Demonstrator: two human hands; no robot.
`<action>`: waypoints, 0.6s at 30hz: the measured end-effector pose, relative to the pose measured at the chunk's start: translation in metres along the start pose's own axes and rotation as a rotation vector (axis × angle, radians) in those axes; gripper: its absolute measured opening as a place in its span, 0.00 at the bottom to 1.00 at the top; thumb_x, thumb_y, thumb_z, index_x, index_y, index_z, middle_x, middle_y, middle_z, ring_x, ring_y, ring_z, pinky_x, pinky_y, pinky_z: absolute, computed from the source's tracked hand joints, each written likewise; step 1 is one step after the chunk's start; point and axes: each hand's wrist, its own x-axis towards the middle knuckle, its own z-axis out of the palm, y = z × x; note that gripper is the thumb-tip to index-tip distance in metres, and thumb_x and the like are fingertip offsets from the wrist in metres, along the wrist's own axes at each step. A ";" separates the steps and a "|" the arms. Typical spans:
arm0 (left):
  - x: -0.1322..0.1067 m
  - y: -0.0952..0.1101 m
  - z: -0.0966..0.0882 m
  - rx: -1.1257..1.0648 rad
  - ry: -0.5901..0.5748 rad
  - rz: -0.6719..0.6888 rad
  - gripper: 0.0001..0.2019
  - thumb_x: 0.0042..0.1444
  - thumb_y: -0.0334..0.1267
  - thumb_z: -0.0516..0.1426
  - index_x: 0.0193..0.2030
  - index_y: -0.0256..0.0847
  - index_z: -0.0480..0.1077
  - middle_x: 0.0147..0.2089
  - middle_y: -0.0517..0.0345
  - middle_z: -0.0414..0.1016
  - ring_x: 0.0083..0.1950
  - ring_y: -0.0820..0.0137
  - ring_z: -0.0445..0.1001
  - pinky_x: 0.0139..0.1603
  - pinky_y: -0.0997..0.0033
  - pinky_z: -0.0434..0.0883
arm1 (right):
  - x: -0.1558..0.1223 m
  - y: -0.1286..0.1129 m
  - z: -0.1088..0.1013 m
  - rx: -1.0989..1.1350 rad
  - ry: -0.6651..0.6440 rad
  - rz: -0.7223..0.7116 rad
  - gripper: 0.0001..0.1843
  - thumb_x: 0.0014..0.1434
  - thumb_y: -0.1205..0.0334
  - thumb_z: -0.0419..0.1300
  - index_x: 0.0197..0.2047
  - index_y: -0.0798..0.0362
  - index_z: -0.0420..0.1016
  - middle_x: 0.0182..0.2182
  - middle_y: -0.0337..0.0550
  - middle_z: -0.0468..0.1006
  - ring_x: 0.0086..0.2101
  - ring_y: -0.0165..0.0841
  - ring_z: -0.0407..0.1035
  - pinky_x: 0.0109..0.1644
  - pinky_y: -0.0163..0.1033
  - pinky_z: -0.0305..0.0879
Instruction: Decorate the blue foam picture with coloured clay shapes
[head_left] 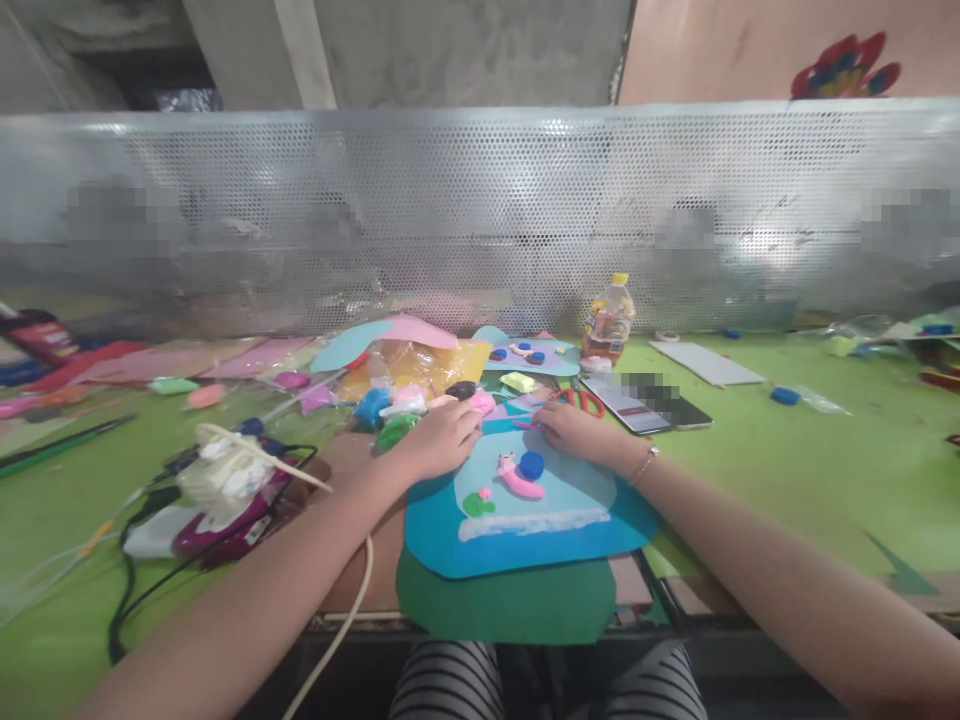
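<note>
Green tabletop point(787, 470) runs back to a perforated metal screen point(480, 200), and your work lies at the near edge. Your left hand point(442, 440) is curled knuckles-up on the upper left corner of the blue sheet point(435, 540). Your right hand point(574, 432) rests low on the upper right corner. I cannot tell whether either one pinches anything. Between your wrists the sheet carries one pink clay figure point(517, 480), one blue round piece point(532, 464), one green blob point(476, 503) and one white strip point(532, 522). In my judgement a dragged wrist would squash the soft figure. The one green sheet point(510, 600) underneath overhangs the edge, so a push could slide the stack toward your lap. One pair of red-handled scissors point(581, 400) lies just beyond your right fingers, where it could nick them. One bottle point(609, 320) stands farther back.
</note>
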 end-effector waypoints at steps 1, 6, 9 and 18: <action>0.000 -0.003 0.001 0.007 0.013 -0.002 0.10 0.61 0.37 0.46 0.38 0.39 0.67 0.41 0.50 0.67 0.46 0.61 0.64 0.49 0.59 0.63 | 0.000 0.000 0.000 0.013 0.008 0.004 0.14 0.58 0.72 0.50 0.45 0.58 0.71 0.42 0.51 0.72 0.41 0.36 0.67 0.45 0.36 0.59; -0.003 -0.016 0.008 0.010 0.021 0.031 0.10 0.61 0.40 0.49 0.44 0.40 0.67 0.46 0.50 0.66 0.50 0.60 0.63 0.52 0.59 0.62 | 0.001 -0.001 0.002 0.097 0.084 0.039 0.14 0.58 0.75 0.47 0.43 0.58 0.69 0.43 0.51 0.71 0.43 0.36 0.66 0.45 0.36 0.58; -0.004 -0.016 0.011 0.019 -0.014 0.060 0.12 0.59 0.43 0.51 0.47 0.41 0.66 0.49 0.50 0.66 0.52 0.60 0.63 0.53 0.59 0.62 | 0.001 -0.003 0.002 0.135 0.116 0.079 0.16 0.57 0.76 0.45 0.45 0.57 0.67 0.43 0.49 0.72 0.42 0.34 0.66 0.42 0.35 0.58; -0.007 -0.014 0.014 0.051 -0.046 -0.016 0.14 0.59 0.41 0.50 0.49 0.40 0.64 0.51 0.49 0.65 0.52 0.59 0.64 0.49 0.60 0.65 | -0.003 -0.010 -0.006 0.169 0.121 0.125 0.16 0.63 0.68 0.45 0.50 0.52 0.68 0.36 0.43 0.76 0.37 0.33 0.69 0.37 0.34 0.58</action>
